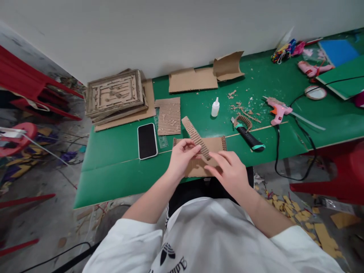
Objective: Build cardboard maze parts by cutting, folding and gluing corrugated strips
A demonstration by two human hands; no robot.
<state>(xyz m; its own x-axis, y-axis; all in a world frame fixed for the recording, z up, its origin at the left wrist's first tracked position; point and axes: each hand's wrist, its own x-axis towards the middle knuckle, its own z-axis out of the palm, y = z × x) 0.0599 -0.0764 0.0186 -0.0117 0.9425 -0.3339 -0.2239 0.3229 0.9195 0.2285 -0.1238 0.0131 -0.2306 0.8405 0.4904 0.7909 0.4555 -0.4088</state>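
Between my hands is a ribbed cardboard strip (196,136), tilted with its far end up to the left. My left hand (184,154) pinches its lower part between thumb and fingers. My right hand (228,167) is at the strip's near end, thumb and index finger apart, the index fingertip at its edge. Below them a flat cardboard piece (196,167) with corrugated strips on its side edges lies at the table's front edge. A ribbed cardboard sheet (169,116) rests on a clear ruler (163,141) to the left.
On the green table (113,178) are a phone (147,141), a white glue bottle (215,107), a utility knife (249,137), a pink glue gun (278,110) with its cable, and cardboard scraps. Stacked cardboard panels (115,94) stand at the back left; a red stool (338,170) is at right.
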